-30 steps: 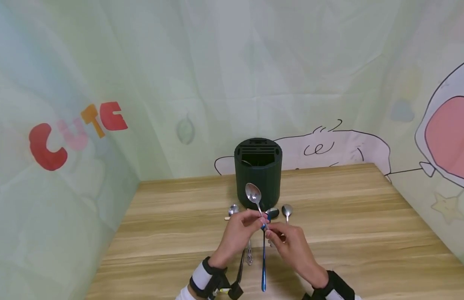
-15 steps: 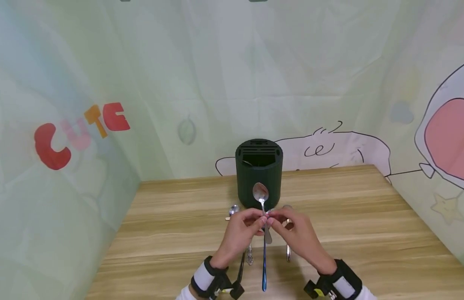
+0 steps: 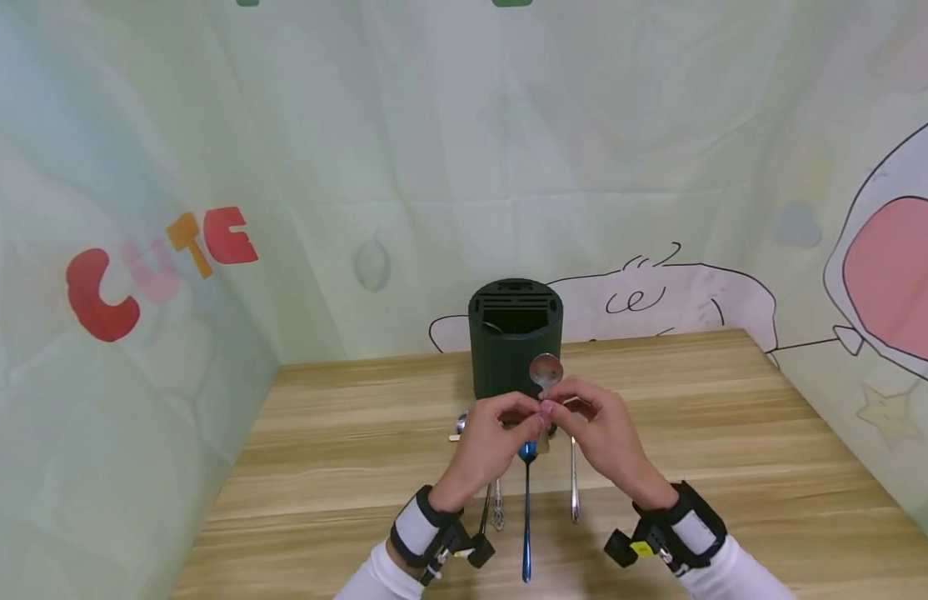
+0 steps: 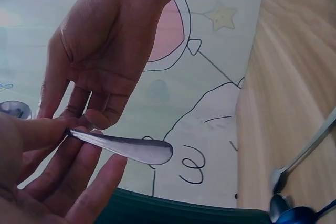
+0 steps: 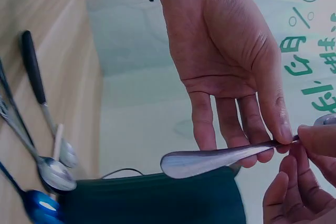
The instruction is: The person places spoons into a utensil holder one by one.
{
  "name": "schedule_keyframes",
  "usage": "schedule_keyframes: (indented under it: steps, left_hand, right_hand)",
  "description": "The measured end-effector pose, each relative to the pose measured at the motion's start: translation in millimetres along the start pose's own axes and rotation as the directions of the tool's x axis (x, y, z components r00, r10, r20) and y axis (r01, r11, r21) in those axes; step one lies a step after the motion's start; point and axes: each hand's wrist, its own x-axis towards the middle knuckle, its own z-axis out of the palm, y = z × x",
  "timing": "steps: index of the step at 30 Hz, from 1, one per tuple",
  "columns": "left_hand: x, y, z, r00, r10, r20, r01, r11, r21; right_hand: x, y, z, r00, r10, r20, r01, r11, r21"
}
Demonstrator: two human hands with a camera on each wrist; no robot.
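Observation:
A silver spoon is held up between both hands, its bowl (image 3: 546, 369) at the top in front of the dark green utensil holder (image 3: 501, 358). My left hand (image 3: 494, 433) pinches it from the left with thumb and fingertips. From the other side my right hand (image 3: 602, 429) pinches the spoon at almost the same spot, and the fingertips of the two hands meet. The flat handle end (image 4: 147, 151) sticks out below the fingers, bare in both wrist views. Beneath the hands lies a blue spoon (image 3: 527, 517), its bowl partly covered from above.
Several more spoons lie on the wooden table (image 3: 344, 433): one with a plain silver handle (image 3: 574, 487), one with an ornate handle (image 3: 498, 508), and a black-handled one (image 5: 32, 66). A thin metal edge shows inside the holder. A printed cloth backdrop (image 3: 404, 167) hangs behind the table.
The spoon has swung from leaning left to nearly upright and shifted right and upward with both hands. My right hand's fingers have moved up from the lower handle, beside the left hand's.

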Motion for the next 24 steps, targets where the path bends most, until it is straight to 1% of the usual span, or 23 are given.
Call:
schedule_keyframes:
  steps: [2,5,7,12,17,21,24]
  left_hand:
    - [5.1,16.5,-4.9,1.0,0.003,-0.013,-0.003,1.0,0.004]
    - [13.1,40.3,-12.1,1.0,0.019,-0.022,-0.019,1.0,0.007]
    - [19.9,44.5,-15.1,0.998,0.056,-0.024,-0.056,0.998,0.004]
    - [37.4,51.8,-21.6,0.992,0.122,-0.04,-0.122,0.993,0.008]
    - [51.4,60.6,-27.0,0.983,0.166,-0.075,-0.163,0.986,0.047]
    - [61.4,65.8,-29.6,0.969,0.221,-0.109,-0.214,0.974,0.07]
    - [69.1,66.5,-31.2,0.958,0.256,-0.13,-0.245,0.965,0.094]
  right_hand:
    - [6.6,-11.7,-3.6,1.0,-0.005,-0.016,0.006,1.0,0.015]
    - [16.8,-33.2,-8.7,0.999,-0.018,-0.036,0.019,1.0,0.004]
    - [23.5,-48.9,-12.0,0.999,-0.014,-0.047,0.014,1.0,0.004]
    - [41.5,-57.9,-18.6,0.998,-0.03,-0.061,0.031,1.0,0.005]
    - [59.4,-60.9,-24.1,0.998,-0.036,-0.052,0.037,0.999,0.027]
    - [74.2,-45.7,-26.7,0.997,-0.045,-0.063,0.048,0.998,0.048]
    - [83.9,-32.7,-27.9,0.995,-0.057,-0.076,0.062,0.997,0.056]
